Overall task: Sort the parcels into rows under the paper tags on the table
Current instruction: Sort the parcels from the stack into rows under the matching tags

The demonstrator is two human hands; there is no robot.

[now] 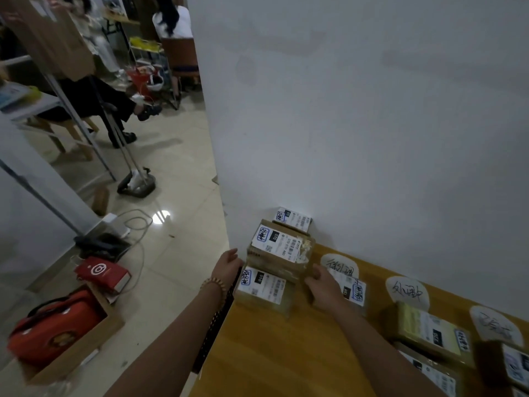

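A taped cardboard parcel (282, 250) with a white shipping label lies at the table's far left corner, held between both hands. My left hand (227, 266) presses its left side and my right hand (323, 285) grips its right side. A second labelled parcel (264, 286) lies just in front of it, and a third (293, 218) sits behind it against the wall. Oval paper tags (340, 265) (406, 290) (495, 322) with handwriting lie along the wall. Under the first tag rests a parcel (355, 292), partly hidden by my right hand.
More parcels (429, 333) (429, 371) (518, 365) lie under the right-hand tags on the wooden table (286, 353). A white wall (372, 124) borders the table's far side. On the floor at left stand a box holding a red bag (54, 328), a red book, cables and a dustpan; people sit beyond.
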